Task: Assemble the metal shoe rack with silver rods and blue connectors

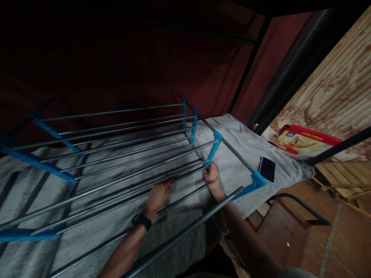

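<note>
A rack of grey metal tubes point(139, 166) with blue plastic brackets lies on its side over a grey blanket point(237, 135). My left hand point(159, 195), with a black watch on the wrist, is closed around a tube in the middle of the rack. Its fingertips are partly hidden by the tube. At the rack's right end my right hand point(212, 178) grips the lower end of a blue bracket point(213, 150), where tubes meet it. Nearer me, another blue bracket point(255, 183) joins the end frame, and a thick tube point(191, 227) passes above my right forearm.
A phone point(267, 169) rests on the blanket, right of the rack. Beyond the bed's right side are a red and yellow box point(310, 139) and a wooden crate point(344, 177). Dark bed-frame posts point(249, 63) rise behind. A brown chair point(284, 227) stands on the tiled floor.
</note>
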A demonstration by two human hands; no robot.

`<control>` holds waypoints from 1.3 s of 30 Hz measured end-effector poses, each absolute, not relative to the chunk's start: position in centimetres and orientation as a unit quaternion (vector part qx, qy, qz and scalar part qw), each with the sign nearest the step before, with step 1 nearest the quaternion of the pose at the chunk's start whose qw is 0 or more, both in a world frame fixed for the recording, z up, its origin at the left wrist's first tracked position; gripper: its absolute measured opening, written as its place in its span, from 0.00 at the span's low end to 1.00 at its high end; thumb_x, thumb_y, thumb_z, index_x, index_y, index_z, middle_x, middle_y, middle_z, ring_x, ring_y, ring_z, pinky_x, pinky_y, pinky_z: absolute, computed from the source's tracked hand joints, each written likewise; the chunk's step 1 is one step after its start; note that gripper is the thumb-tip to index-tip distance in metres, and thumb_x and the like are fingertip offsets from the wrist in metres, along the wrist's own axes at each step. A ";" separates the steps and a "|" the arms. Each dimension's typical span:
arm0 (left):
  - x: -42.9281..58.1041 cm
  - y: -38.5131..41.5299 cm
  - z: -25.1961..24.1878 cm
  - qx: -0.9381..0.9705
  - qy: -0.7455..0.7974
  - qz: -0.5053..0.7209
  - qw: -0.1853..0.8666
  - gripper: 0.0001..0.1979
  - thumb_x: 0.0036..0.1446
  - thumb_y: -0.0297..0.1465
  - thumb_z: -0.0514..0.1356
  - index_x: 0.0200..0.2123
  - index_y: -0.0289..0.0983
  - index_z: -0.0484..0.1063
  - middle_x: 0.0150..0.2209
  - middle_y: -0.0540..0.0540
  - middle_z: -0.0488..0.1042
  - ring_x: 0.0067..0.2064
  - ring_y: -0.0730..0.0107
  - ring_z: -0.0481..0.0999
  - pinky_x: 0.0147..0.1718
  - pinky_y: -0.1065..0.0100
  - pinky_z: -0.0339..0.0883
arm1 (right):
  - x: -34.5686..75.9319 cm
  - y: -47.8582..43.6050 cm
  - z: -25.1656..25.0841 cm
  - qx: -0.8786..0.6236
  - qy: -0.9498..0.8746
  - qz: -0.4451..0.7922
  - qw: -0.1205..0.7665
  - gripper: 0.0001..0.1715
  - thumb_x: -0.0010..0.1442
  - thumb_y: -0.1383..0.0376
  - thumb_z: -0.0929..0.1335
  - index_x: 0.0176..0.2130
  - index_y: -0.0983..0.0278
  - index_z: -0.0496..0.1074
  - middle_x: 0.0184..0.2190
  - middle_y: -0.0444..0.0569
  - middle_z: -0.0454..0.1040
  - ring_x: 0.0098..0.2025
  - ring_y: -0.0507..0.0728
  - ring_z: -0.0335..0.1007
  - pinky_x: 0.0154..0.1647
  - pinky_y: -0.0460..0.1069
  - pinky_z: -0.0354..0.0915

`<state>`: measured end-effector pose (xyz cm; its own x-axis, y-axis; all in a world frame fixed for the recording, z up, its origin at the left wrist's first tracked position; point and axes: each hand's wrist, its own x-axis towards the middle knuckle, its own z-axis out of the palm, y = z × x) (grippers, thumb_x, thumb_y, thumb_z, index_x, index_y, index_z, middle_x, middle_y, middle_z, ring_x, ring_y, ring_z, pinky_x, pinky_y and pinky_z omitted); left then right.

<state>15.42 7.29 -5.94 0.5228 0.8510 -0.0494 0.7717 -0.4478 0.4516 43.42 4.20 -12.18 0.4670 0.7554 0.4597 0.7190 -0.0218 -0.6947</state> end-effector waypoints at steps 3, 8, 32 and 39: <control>15.4 7.3 -5.8 0.845 0.484 0.086 0.211 0.22 0.66 0.26 0.48 0.60 0.40 0.70 0.56 0.42 0.76 0.54 0.57 0.77 0.56 0.58 0.67 | 43.4 4.2 -12.2 -0.718 -0.511 0.020 0.471 0.07 0.56 0.64 0.64 0.38 0.59 0.60 0.32 0.46 0.67 0.35 0.57 0.64 0.39 0.53 0.65; 15.5 7.5 -5.5 0.848 0.485 0.060 0.207 0.23 0.67 0.26 0.47 0.60 0.41 0.70 0.55 0.42 0.77 0.55 0.58 0.77 0.56 0.59 0.68 | 43.4 4.1 -12.1 -0.721 -0.512 0.016 0.467 0.07 0.57 0.64 0.64 0.38 0.59 0.61 0.32 0.46 0.67 0.34 0.57 0.63 0.39 0.53 0.65; 15.5 7.2 -5.6 0.842 0.498 0.063 0.198 0.23 0.67 0.27 0.48 0.61 0.41 0.69 0.56 0.44 0.76 0.55 0.59 0.77 0.56 0.59 0.68 | 42.8 3.7 -10.7 -0.731 -0.511 0.051 0.450 0.06 0.58 0.64 0.63 0.37 0.57 0.58 0.33 0.49 0.65 0.35 0.59 0.60 0.41 0.55 0.62; 15.5 7.4 -5.5 0.847 0.489 0.057 0.202 0.23 0.67 0.27 0.47 0.61 0.41 0.69 0.56 0.44 0.76 0.55 0.59 0.77 0.56 0.60 0.67 | 42.7 3.5 -10.4 -0.737 -0.506 0.065 0.443 0.06 0.57 0.64 0.63 0.37 0.57 0.59 0.32 0.49 0.66 0.35 0.60 0.61 0.41 0.56 0.61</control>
